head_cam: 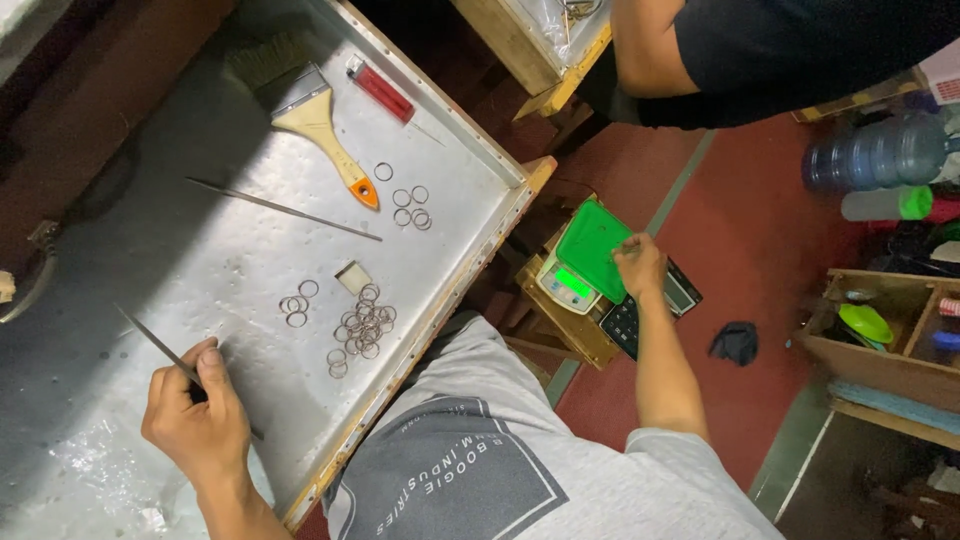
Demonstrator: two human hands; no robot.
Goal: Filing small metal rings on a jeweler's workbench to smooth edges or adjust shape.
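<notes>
My left hand (pixel 195 415) is closed around a thin metal rod (pixel 150 340) over the metal-topped work tray (pixel 180 260), at its near left. A heap of small metal rings (pixel 362 325) lies to the right of that hand, and a few more rings (pixel 297 303) lie beside the heap. My right hand (pixel 640 265) reaches out to the right, its fingers pinched at the edge of the green pan (pixel 590 245) on a small digital scale (pixel 565 283) with a lit green display. I cannot tell if the fingers hold anything.
On the tray lie a flat paintbrush (pixel 325 130), a red lighter-like tool (pixel 380 90), a long thin rod (pixel 285 208), loose rings (pixel 410 205) and a small square piece (pixel 352 277). Another person's arm (pixel 650 50) is at the top. A calculator (pixel 625 325), black cloth (pixel 735 342), water bottle (pixel 875 150) and wooden shelf (pixel 880 335) are on the right.
</notes>
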